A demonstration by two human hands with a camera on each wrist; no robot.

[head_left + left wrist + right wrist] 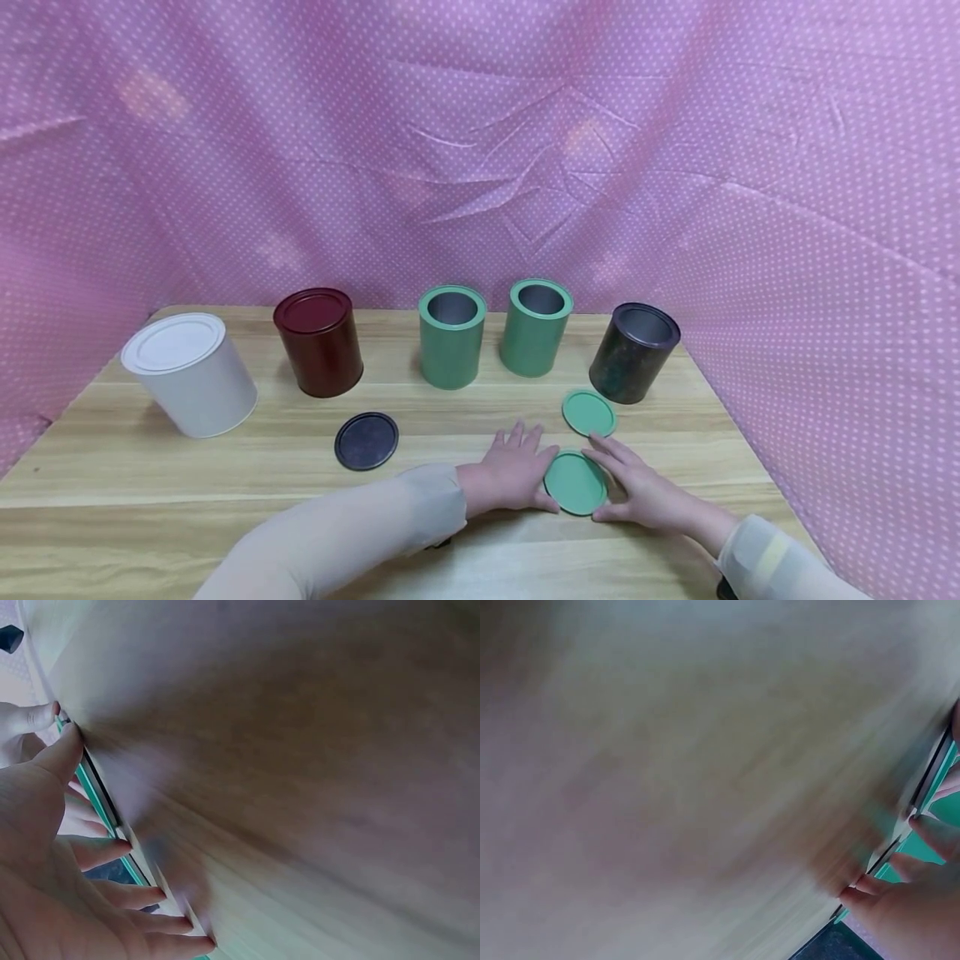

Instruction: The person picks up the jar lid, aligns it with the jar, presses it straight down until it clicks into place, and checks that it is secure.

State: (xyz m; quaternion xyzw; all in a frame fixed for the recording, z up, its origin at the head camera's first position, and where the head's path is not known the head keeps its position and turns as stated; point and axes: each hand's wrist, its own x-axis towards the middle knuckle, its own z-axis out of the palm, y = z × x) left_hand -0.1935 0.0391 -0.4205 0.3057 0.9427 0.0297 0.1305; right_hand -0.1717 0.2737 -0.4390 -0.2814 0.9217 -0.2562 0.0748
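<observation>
A round green lid (pixel 576 483) lies near the front of the wooden table, between the two hands. My left hand (pixel 510 475) rests at its left side, palm down with the fingers spread; its thumb and index finger are at the lid's edge. On the other side is my right hand (pixel 637 493), thumb and fingertips at the right edge, the other fingers reaching forward. A second green lid (pixel 589 413) lies just beyond, close to the right fingertips. In the left wrist view, the near lid (pixel 96 787) appears edge-on, low against the tabletop.
Two green cans (pixel 452 354) (pixel 534 342) and a dark can (pixel 626 362) stand without lids at the back. Further left are a dark red can (pixel 326 354) and a white can (pixel 202 387), both lidded. A black lid (pixel 366 441) lies left of centre. Pink dotted cloth (pixel 480 150) surrounds the table.
</observation>
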